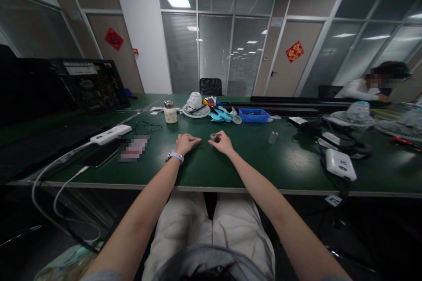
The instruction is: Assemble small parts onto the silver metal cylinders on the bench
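My right hand [223, 144] grips a small grey metal cylinder [213, 137] between thumb and fingers, just above the green tabletop. To its left, my left hand [187, 143] is closed in a pinch, thumb against fingertips, pointing towards the cylinder. Whatever it may hold is too small to make out. A gap separates the two hands. A second grey metal cylinder [273, 137] stands on the table, off to the right of my right hand.
Behind my hands are a cream jar [170, 115], a white fan part [195, 107], light-blue fan blades [221, 115] and a blue tray [253, 116]. A phone [100, 154] and power strip [111, 134] lie left. White box with cables [340, 164] sits right. Another person [362, 85] works far right.
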`<state>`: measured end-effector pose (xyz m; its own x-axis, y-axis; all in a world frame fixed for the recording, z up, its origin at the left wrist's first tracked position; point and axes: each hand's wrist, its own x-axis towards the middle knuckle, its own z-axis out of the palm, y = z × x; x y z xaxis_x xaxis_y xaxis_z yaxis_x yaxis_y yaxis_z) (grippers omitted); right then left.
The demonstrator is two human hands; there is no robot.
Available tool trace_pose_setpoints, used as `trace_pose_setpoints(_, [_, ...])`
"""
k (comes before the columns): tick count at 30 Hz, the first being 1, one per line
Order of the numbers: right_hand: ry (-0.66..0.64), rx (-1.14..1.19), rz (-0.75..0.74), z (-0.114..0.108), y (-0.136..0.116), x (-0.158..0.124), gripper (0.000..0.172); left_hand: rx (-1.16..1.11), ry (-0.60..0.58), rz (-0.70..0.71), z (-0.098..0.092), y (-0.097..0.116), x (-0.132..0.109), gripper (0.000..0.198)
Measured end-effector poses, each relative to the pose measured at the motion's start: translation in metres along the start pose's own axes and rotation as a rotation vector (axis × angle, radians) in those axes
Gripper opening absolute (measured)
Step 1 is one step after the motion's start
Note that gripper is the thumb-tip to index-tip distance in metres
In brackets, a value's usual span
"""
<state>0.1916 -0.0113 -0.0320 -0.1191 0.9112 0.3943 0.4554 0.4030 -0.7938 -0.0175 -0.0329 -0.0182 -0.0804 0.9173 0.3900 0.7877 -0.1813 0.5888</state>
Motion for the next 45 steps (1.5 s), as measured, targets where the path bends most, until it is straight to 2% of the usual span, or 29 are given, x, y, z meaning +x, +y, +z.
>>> trace_pose_setpoints(3, [0.034,-0.005,0.034,-0.008,0.007,0.001,0.044,0.173,-0.073,0.0,0.002,-0.001,-0.002,0.034])
trace_pose_setpoints(7, [0.052,0.0,0.051,-0.008,0.005,-0.001,0.052,0.237,-0.11,0.004,0.003,0.0,-0.003,0.037])
trace_pose_setpoints(9, [0.053,0.009,0.062,-0.007,0.003,-0.003,0.05,0.242,-0.093,0.002,0.002,0.002,-0.003,0.041])
trace_pose_setpoints(13, [0.02,0.076,0.094,-0.007,-0.001,-0.001,0.038,0.191,0.013,-0.074,0.001,0.005,-0.002,0.049])
trace_pose_setpoints(15, [0.023,0.212,0.145,-0.008,-0.006,0.001,0.03,0.168,0.045,-0.119,0.0,0.008,-0.002,0.05])
trace_pose_setpoints(18, [0.054,0.557,0.321,-0.012,-0.016,0.005,0.018,0.153,0.077,-0.132,-0.001,0.01,-0.003,0.043])
trace_pose_setpoints(22, [-0.065,0.945,0.56,-0.022,-0.027,0.003,0.005,0.116,0.082,-0.094,0.0,0.009,-0.004,0.04])
trace_pose_setpoints(25, [-0.168,1.09,0.634,-0.028,-0.03,0.0,0.016,0.102,0.068,-0.094,0.001,0.007,-0.003,0.042])
trace_pose_setpoints(30, [-0.192,1.205,0.756,-0.03,-0.031,-0.002,0.021,0.077,0.06,-0.118,0.004,0.003,0.001,0.041])
trace_pose_setpoints(37, [-0.152,1.332,0.838,-0.03,-0.036,-0.003,0.013,0.088,0.054,-0.114,0.006,0.002,0.001,0.04])
trace_pose_setpoints(45, [-0.136,1.318,0.751,-0.029,-0.036,-0.001,0.012,0.145,0.06,-0.057,0.007,0.001,0.001,0.043])
